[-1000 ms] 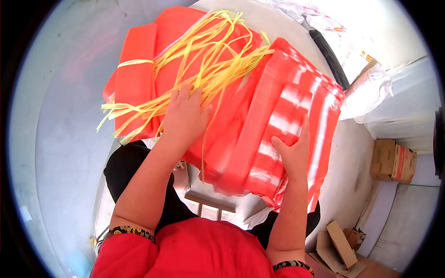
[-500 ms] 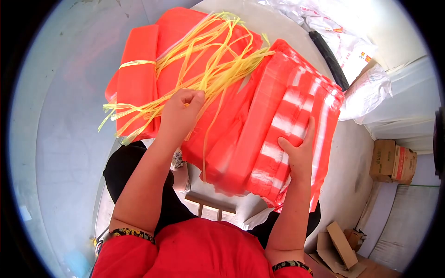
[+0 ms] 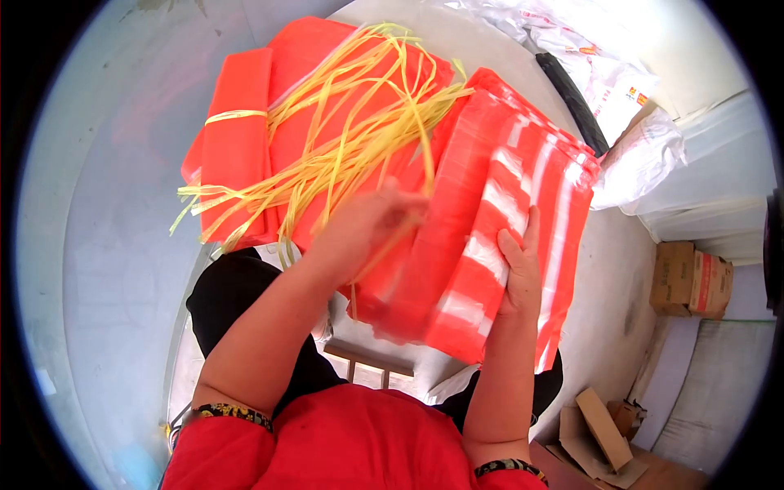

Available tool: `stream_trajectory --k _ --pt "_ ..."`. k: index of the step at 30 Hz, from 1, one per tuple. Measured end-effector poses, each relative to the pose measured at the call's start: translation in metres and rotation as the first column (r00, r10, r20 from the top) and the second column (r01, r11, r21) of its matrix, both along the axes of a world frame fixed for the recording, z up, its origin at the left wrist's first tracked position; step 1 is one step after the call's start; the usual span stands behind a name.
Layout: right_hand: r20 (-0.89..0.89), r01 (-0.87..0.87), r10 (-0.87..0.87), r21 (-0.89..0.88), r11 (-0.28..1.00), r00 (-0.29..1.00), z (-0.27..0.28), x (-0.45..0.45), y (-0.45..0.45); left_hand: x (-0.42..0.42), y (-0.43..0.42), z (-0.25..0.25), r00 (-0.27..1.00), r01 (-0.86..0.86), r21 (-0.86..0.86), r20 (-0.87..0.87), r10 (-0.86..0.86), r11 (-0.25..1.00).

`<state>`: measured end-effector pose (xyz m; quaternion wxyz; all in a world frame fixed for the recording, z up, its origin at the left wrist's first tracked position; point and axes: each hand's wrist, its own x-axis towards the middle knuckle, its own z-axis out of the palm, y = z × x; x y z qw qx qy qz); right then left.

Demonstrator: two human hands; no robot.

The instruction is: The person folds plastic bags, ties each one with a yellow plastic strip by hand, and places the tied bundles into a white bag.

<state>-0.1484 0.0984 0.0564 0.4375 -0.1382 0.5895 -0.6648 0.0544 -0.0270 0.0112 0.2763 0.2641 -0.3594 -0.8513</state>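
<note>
a: finished?
b: one red bundle (image 3: pixel 234 167), banded, ten o'clock.
a: outstanding?
b: striped stack (image 3: pixel 498 200), two o'clock, no band visible. left hand (image 3: pixel 374 222) pinches a yellow strip (image 3: pixel 429 167); right hand (image 3: pixel 523 278) touches the stack, whether gripping, cannot tell.

Left hand (image 3: pixel 371 229): smeared by motion, with fingers indistinct around a yellow strip (image 3: pixel 429 167), likewise blurred.
Right hand (image 3: pixel 523 273): partly hidden past thumb and forefinger; impossible to tell how firmly pressed to the striped red bundle (image 3: pixel 482 245).
Trouser legs (image 3: pixel 233 302): partly covered by red sheets (image 3: pixel 392 282).
Red shirt (image 3: pixel 367 441): cut off at the near edge.
White sack (image 3: pixel 612 86), far right: printed too small to read.
Carton (image 3: pixel 692 282), right: lettered illegibly.
Black object (image 3: pixel 771 253), far right: cropped, unidentifiable.
</note>
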Motion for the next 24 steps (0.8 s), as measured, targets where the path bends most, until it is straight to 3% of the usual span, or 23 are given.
stream_trajectory --k 4,8,10,13,16,17,21,24 --pt "0.046 -0.047 0.049 -0.051 0.998 0.998 -0.002 0.011 -0.003 -0.022 0.031 0.037 0.938 0.318 0.255 0.056 -0.342 0.913" --pt "0.054 -0.021 0.026 -0.09 0.996 0.998 -0.002 0.01 -0.003 -0.03 0.033 0.035 0.9 0.397 0.197 0.108 -0.422 0.896" --pt "-0.04 0.013 -0.017 -0.091 0.996 0.999 -0.009 0.004 -0.001 -0.038 0.031 0.024 0.905 0.403 0.137 0.088 -0.416 0.905" --pt "-0.134 0.034 -0.04 -0.052 0.998 0.99 -0.006 0.005 0.003 -0.045 0.033 0.024 0.927 0.275 -0.162 0.307 -0.216 0.948" --pt "-0.318 -0.01 -0.001 -0.034 0.999 0.948 -0.028 -0.002 0.005 -0.054 0.039 0.006 0.966 0.208 -0.19 0.194 -0.171 0.96" --pt "-0.395 -0.033 0.018 -0.031 0.999 0.918 -0.038 -0.008 0.007 -0.055 0.039 0.005 0.962 0.198 -0.241 0.235 -0.141 0.95" --pt "-0.257 -0.266 0.334 0.265 0.927 0.907 -0.01 -0.019 0.022 -0.055 0.028 0.015 0.921 0.203 -0.396 0.388 -0.038 0.896" --pt "-0.187 -0.398 0.479 0.349 0.849 0.858 0.007 -0.04 0.034 -0.055 0.022 0.011 0.883 0.207 -0.587 0.457 0.109 0.783"
